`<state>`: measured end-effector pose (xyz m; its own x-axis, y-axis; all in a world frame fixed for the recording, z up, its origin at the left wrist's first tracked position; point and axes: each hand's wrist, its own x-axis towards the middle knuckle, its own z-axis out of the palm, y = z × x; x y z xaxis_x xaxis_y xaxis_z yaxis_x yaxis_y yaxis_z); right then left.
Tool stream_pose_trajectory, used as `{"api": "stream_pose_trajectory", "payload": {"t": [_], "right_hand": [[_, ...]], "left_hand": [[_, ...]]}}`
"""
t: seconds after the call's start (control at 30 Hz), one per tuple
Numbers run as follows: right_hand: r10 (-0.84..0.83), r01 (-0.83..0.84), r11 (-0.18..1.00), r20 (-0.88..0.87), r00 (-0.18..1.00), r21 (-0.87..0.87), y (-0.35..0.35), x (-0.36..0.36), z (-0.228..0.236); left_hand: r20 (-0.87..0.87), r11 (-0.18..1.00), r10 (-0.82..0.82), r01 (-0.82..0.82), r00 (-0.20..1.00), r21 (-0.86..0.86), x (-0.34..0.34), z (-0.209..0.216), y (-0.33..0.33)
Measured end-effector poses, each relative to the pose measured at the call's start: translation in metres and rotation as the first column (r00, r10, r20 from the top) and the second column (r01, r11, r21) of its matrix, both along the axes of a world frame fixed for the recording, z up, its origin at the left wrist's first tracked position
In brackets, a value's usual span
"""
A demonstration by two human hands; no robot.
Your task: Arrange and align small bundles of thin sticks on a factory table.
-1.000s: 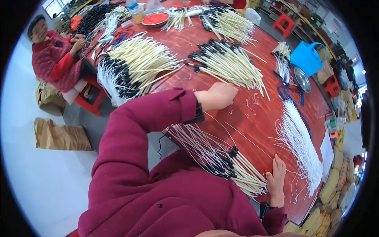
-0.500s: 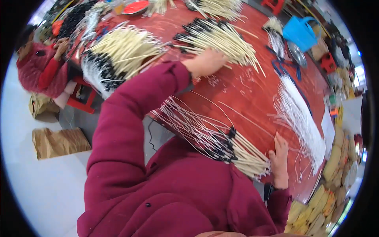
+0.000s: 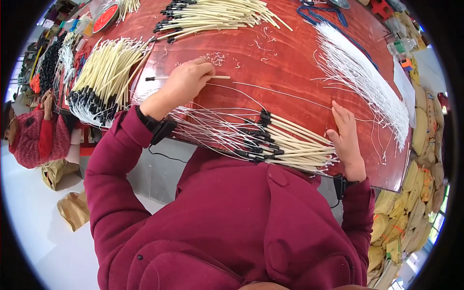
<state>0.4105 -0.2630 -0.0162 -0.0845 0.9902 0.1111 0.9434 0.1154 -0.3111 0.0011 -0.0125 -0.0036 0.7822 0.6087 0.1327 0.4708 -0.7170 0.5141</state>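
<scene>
A: left hand (image 3: pixel 186 82) has its fingers pinched on one cream stick with a black cap (image 3: pixel 187 77), lying on the red wooden tabletop (image 3: pixel 280 58). right hand (image 3: pixel 347 140) rests flat, fingers released, touching the near bundle of cream sticks with white wires (image 3: pixel 270 142)

B: risk imo: dragging that stick could snag the loose white wires (image 3: pixel 362 77) or scatter the big left pile of sticks (image 3: pixel 106 72), both crowd the gap

I see cream sticks (image 3: pixel 295 140) with black caps and white wires on a glossy red-brown table (image 3: pixel 285 63); my sleeves (image 3: pixel 108 169) are maroon.
</scene>
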Motion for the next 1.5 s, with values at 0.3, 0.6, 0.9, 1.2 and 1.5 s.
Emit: {"api": "stream_pose_trajectory", "payload": {"t": [0.3,0.6,0.9,1.2,1.5], "right_hand": [[-0.012,0.013,0.999,0.058,0.998,-0.030,0.001,-0.006,0.005],[-0.028,0.031,0.999,0.105,0.994,-0.034,0.002,-0.008,0.004],[-0.047,0.054,0.997,0.109,0.993,-0.058,0.004,-0.013,0.012],[0.056,-0.050,0.998,0.177,0.983,-0.039,0.017,-0.031,0.006],[0.022,-0.036,0.991,0.107,0.994,0.128,0.028,-0.019,-0.003]], "left_hand": [[-0.035,0.997,0.008,-0.011,0.999,-0.073,-0.003,0.001,-0.007],[-0.049,0.997,0.004,-0.008,0.999,-0.077,0.000,0.001,-0.008],[-0.052,0.999,-0.017,0.015,0.998,-0.046,0.010,0.000,-0.009],[-0.254,0.913,-0.314,0.365,0.915,0.183,0.138,-0.011,-0.031],[-0.050,0.906,-0.340,0.341,0.939,0.252,0.131,0.011,-0.077]]}}
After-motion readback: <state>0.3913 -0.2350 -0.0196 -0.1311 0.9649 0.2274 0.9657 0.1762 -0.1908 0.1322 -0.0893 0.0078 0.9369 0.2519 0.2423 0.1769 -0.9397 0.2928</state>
